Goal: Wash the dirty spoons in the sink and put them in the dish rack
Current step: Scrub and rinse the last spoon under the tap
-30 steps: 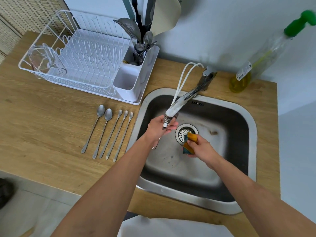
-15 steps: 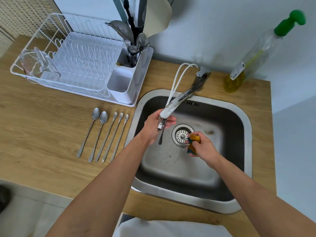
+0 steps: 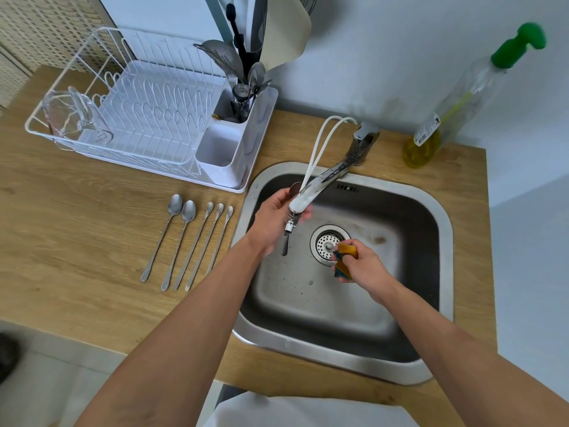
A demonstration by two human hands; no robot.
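Left hand (image 3: 274,220) grips spoon (image 3: 285,245); right hand (image 3: 360,266) — sponge (image 3: 346,257).

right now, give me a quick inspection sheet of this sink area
surface: wooden counter with a steel sink set in it
job's things: five spoons in a row left of the sink; one spoon over the basin; white dish rack behind them
clutter: clear measuring cup in the rack, utensils in its caddy, soap bottle
grippers: left hand grips the spoon under the faucet; right hand grips a sponge
cables: white hose loop on the faucet
surroundings: pale wall, tiled floor
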